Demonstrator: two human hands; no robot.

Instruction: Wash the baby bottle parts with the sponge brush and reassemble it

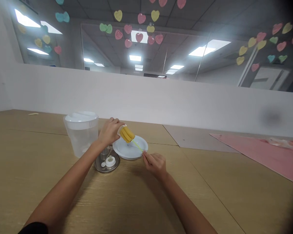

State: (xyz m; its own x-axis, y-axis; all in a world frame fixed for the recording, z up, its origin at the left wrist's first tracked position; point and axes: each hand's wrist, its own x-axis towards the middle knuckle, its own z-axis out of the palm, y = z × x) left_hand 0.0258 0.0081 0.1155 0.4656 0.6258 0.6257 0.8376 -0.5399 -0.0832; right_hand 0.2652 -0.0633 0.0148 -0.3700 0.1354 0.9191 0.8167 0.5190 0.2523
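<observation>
My left hand [111, 130] holds a yellow ribbed piece with a whitish end [127, 134], tilted above a white plate [130, 156]. From its lower end a thin yellow-green stick [137, 145] runs down to the right. My right hand [155, 163] pinches the far end of that stick, beside the plate's right rim. Below my left wrist, a small metal tray [106, 170] bears a round white lid-like piece [110, 161], a smaller white piece [103, 164] and a metal cup partly hidden by my arm.
A translucent plastic bucket [81, 135] stands left of my left hand. On the right lie a grey sheet [197, 139] and a pink cloth [266, 156] with clear plastic on it. A white wall [146, 100] rises behind the table.
</observation>
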